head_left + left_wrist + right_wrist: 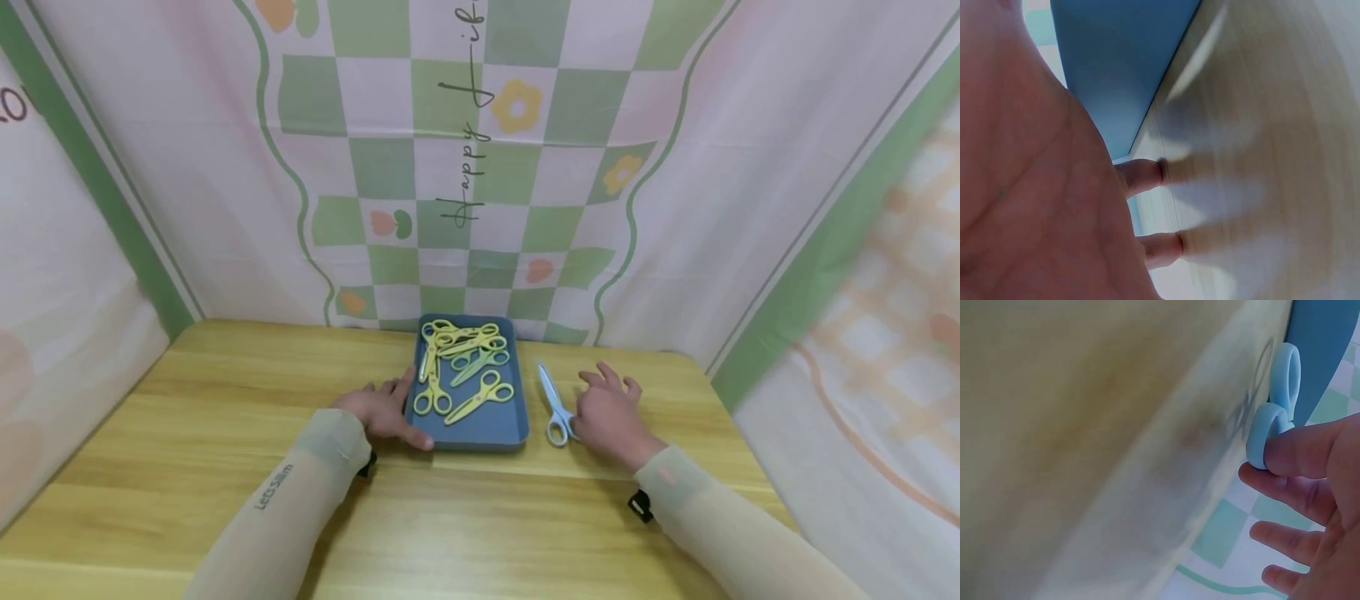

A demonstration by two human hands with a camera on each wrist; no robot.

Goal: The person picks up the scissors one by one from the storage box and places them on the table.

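Note:
Light-blue scissors are beside the right edge of a blue tray, their blades pointing away from me. My right hand pinches one finger loop of the scissors between thumb and index finger; the other fingers spread apart. Whether the blades touch the table is hard to tell. At the tray's left side, my left hand rests with fingers extended along the wall and the thumb by the near left corner. Several yellow scissors and a green pair lie inside the tray.
The wooden table runs back to a hanging checkered cloth close behind the tray. More patterned fabric hangs at the left and right sides.

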